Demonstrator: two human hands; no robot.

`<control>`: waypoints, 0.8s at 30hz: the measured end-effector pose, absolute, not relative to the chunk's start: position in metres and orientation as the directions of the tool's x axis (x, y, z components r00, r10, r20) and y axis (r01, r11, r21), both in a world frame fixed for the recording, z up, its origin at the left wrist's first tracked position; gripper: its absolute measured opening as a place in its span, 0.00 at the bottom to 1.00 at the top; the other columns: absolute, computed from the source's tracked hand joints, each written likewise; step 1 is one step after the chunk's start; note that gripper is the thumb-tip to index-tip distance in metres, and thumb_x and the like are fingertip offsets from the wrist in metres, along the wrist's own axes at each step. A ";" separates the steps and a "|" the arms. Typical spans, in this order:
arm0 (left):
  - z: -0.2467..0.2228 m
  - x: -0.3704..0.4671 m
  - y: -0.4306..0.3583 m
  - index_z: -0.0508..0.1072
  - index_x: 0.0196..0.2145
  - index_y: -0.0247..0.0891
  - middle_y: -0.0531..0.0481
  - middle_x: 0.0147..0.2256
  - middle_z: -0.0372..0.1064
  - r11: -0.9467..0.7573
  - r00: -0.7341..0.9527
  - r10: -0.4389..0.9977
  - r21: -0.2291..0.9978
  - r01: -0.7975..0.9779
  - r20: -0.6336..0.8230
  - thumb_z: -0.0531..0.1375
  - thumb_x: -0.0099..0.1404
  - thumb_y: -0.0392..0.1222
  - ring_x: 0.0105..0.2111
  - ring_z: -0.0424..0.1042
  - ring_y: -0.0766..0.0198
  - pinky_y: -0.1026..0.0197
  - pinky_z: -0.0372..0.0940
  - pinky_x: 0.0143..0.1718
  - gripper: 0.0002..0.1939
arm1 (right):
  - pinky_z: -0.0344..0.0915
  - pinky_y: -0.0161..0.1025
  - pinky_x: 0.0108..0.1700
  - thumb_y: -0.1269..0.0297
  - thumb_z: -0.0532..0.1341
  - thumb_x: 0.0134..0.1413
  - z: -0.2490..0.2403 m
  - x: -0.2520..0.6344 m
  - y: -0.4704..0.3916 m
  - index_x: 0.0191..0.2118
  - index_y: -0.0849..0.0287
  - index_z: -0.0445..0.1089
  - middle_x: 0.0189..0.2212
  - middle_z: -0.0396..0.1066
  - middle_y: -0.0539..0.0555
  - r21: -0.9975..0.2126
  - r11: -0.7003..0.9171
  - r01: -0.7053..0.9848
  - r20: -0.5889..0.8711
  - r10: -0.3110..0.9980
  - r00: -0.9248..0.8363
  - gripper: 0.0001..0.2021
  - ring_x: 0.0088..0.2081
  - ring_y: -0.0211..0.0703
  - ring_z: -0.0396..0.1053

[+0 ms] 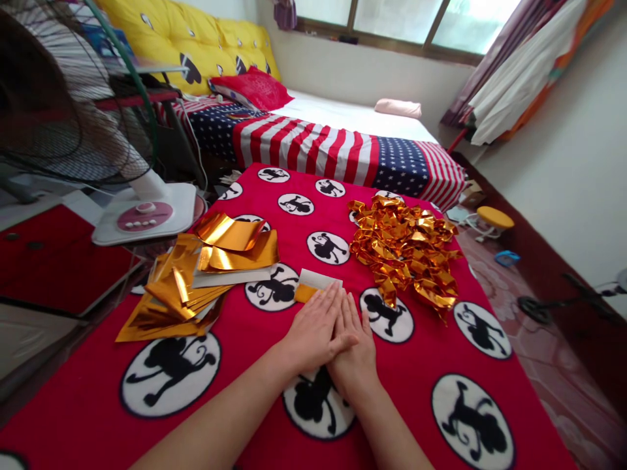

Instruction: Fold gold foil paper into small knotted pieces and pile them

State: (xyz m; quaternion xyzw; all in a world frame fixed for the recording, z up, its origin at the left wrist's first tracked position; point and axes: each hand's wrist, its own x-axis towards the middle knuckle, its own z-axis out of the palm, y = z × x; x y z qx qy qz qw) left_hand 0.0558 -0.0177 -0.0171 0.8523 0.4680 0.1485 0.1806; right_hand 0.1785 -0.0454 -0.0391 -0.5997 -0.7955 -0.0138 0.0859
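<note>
My left hand (316, 329) and my right hand (355, 349) lie flat side by side, touching, with fingers stretched out. Both press on a small sheet (321, 279) with a pale face and a gold strip, which is partly hidden under the fingers. The sheet rests on a red cloth (392, 418) printed with black figures in white circles. Left of my hands is a loose stack of gold foil sheets (181, 294). A heap of folded, shiny gold foil pieces (401, 241) lies to the right.
A fan on a white base (171, 209) stands at the left, beside a red panel (63, 261). Behind the cloth is a bed (313, 147) with stars-and-stripes fabric. A yellow stool (494, 217) and a blue object (507, 258) are on the floor at the right.
</note>
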 end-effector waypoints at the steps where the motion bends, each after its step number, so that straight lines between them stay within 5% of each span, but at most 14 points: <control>1: -0.020 0.049 -0.017 0.46 0.68 0.30 0.37 0.68 0.40 -0.490 0.500 0.860 0.429 0.759 0.098 0.45 0.67 0.63 0.69 0.39 0.54 0.50 0.41 0.67 0.42 | 0.38 0.52 0.68 0.60 0.52 0.59 -0.036 0.179 -0.046 0.69 0.63 0.47 0.69 0.43 0.57 -0.085 0.278 0.957 0.154 0.952 -0.263 0.33 0.69 0.50 0.40; 12: -0.033 -0.006 -0.018 0.48 0.67 0.32 0.38 0.68 0.43 -0.342 0.290 0.932 0.258 0.904 0.218 0.52 0.67 0.57 0.68 0.45 0.52 0.47 0.47 0.66 0.39 | 0.41 0.56 0.67 0.53 0.52 0.63 -0.030 0.180 -0.046 0.67 0.67 0.50 0.68 0.44 0.63 -0.174 0.317 0.932 0.218 0.936 -0.277 0.33 0.68 0.53 0.44; 19: -0.029 -0.006 -0.019 0.49 0.67 0.36 0.38 0.68 0.41 -0.329 0.227 0.930 0.377 0.866 0.291 0.58 0.65 0.50 0.67 0.45 0.51 0.47 0.51 0.65 0.38 | 0.49 0.56 0.65 0.61 0.57 0.59 -0.032 0.188 -0.047 0.69 0.62 0.41 0.67 0.50 0.61 -0.434 0.326 0.840 0.342 0.922 -0.181 0.36 0.67 0.52 0.49; 24: -0.026 -0.007 -0.015 0.54 0.65 0.42 0.42 0.67 0.46 -0.313 0.168 0.935 0.502 0.806 0.314 0.61 0.63 0.42 0.66 0.51 0.52 0.48 0.55 0.63 0.35 | 0.56 0.52 0.63 0.68 0.57 0.57 -0.034 0.190 -0.045 0.68 0.56 0.47 0.63 0.59 0.58 -0.636 0.301 0.711 0.377 0.925 -0.054 0.34 0.62 0.49 0.58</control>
